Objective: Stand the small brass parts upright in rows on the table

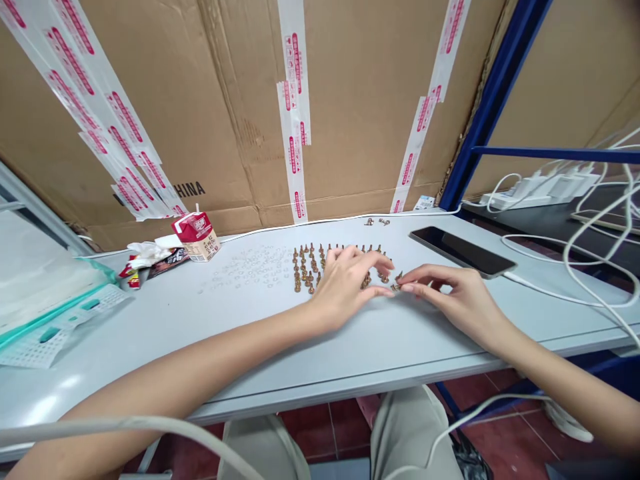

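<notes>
The left hand (345, 287) curves loosely over rows of brass screws (303, 270) on the table (400, 353), its grip open or holding something hidden; the right hand (453, 297) brings its fingertips (406, 288) together at the rows' right end, too small to tell if they hold a screw. A careless brush of either hand could topple the rows.

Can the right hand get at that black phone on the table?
Probably yes: the right hand sits just in front of the flat black smartphone, with only pale grey tabletop between them.
</notes>
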`<act>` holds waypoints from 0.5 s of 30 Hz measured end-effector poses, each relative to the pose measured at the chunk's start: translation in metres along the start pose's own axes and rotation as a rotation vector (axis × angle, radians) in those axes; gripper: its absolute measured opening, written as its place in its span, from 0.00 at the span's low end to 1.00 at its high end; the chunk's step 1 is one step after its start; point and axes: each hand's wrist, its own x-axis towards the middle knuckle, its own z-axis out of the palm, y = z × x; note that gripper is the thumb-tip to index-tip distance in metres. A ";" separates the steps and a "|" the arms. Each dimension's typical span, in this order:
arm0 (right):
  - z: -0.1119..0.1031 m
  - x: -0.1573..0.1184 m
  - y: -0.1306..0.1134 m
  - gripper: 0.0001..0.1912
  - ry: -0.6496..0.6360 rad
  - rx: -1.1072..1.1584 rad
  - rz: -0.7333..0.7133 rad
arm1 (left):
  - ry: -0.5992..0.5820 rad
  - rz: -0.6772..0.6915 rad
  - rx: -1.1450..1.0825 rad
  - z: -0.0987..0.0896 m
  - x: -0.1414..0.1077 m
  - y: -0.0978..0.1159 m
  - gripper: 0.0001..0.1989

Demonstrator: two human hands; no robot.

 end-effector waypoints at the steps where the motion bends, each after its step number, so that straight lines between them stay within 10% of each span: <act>1: 0.001 0.002 0.001 0.13 0.003 -0.037 -0.029 | 0.012 0.003 0.013 -0.002 0.001 -0.006 0.13; 15: 0.013 0.007 0.006 0.13 -0.020 -0.433 -0.196 | 0.118 0.004 0.209 0.012 -0.014 -0.035 0.18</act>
